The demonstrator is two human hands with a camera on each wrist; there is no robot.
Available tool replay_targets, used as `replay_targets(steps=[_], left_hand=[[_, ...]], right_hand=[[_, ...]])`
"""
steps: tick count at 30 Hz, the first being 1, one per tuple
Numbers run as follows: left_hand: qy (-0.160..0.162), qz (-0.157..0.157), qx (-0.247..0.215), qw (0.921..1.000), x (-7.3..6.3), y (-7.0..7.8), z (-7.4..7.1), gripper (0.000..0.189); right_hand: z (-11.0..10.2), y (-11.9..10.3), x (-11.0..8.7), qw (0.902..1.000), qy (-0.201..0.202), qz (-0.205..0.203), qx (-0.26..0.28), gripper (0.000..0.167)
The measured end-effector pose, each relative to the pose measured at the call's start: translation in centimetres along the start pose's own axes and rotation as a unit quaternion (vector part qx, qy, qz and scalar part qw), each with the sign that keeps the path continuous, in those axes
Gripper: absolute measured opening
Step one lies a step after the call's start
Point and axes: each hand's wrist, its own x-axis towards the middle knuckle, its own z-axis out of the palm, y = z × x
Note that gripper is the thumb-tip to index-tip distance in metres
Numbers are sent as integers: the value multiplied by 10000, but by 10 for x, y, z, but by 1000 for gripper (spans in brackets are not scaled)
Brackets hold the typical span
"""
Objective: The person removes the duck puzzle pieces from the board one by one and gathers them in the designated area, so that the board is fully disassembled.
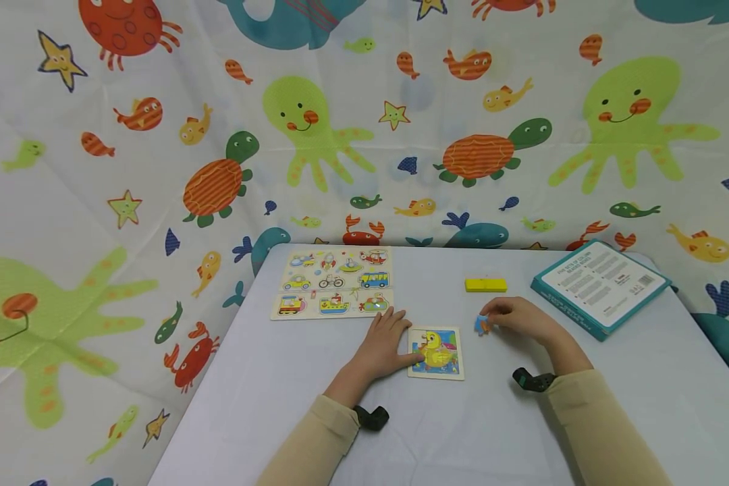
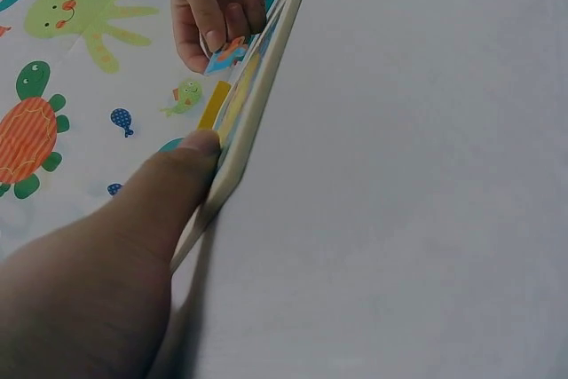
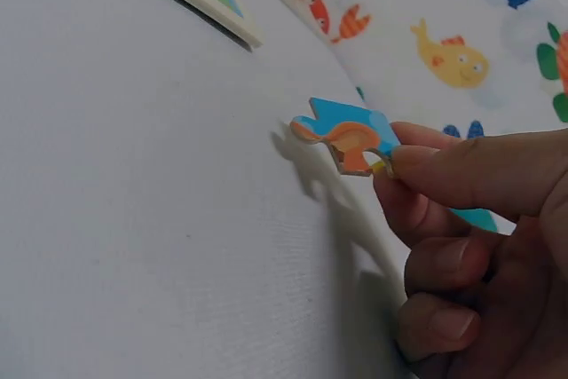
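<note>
Right hand point(image 1: 519, 317) is pinching a small blue-and-orange puzzle piece point(image 3: 346, 139) between thumb and fingers, its grip closing on the near-right edge of the piece as seen from the right wrist. Piece is casting a shadow on the white counter point(image 1: 249, 405) and is sitting to the right of the duck puzzle point(image 1: 442, 354), well apart from it. Left hand point(image 1: 381, 344) is resting with its grip spread: the thumb is touching the left part of the puzzle face, and the other fingers are pointing toward the far side. These fingertips are lying close by the near right corner of a vehicle board point(image 1: 332, 287) at far left; contact is not showing clearly. A yellow block point(image 1: 486, 285) is lying beyond the right hand, and a teal-edged box point(image 1: 601, 287) is occupying the far right. Behind, a sea-animal cloth point(image 1: 413, 165) is hanging past the counter's far edge.
</note>
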Motion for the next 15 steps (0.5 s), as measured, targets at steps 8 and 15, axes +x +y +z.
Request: replay_targets(steps=[8, 15], left_hand=[[21, 15, 46, 10000, 0, -1, 2, 80], [46, 24, 93, 9999, -1, -1, 2, 80]], right_hand=[[-2, 0, 4, 9996, -236, 4, -147, 18], [3, 3, 10, 9983, -174, -70, -545, 15]])
